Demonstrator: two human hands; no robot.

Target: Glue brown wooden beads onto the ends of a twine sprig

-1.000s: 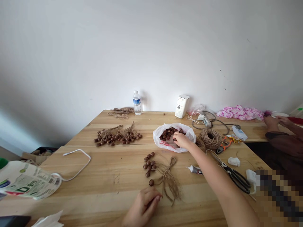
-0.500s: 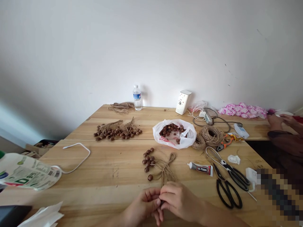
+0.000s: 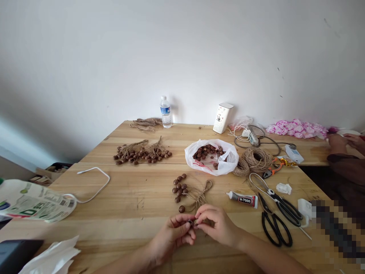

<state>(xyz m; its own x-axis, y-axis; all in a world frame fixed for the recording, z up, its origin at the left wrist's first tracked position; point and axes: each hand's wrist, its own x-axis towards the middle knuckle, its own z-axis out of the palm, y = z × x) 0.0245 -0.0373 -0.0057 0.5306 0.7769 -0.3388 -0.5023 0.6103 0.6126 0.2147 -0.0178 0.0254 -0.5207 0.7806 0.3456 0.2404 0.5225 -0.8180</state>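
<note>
My left hand (image 3: 178, 230) pinches a small, dark brown nut (image 3: 191, 222), mostly covered by the fingers. Touching it from the right, my right hand (image 3: 215, 224) is closed on what looks like a twine end, largely hidden. Just beyond the hands lies a looped, knotted bundle of twine (image 3: 203, 193), its strands spread toward me and to the left. Several shiny brown nuts (image 3: 178, 186) cluster at its left, some at strand ends. One more nut (image 3: 181, 209) sits nearer my left hand.
Behind are a white plastic bag (image 3: 194, 164) of nuts, twine rolls (image 3: 257, 159) and finished-looking nut bunches (image 3: 142, 154). On the right lie a glue tube (image 3: 243, 199), black scissors (image 3: 275, 226), another pair of scissors (image 3: 286, 213) and pliers (image 3: 272, 172). Another person's hands (image 3: 339, 143) work at far right.
Both hands have moved up and slightly away from me, closer to the twine bundle. The right fingers have shifted, exposing more of the pinched nut. The camera view has tilted slightly.
</note>
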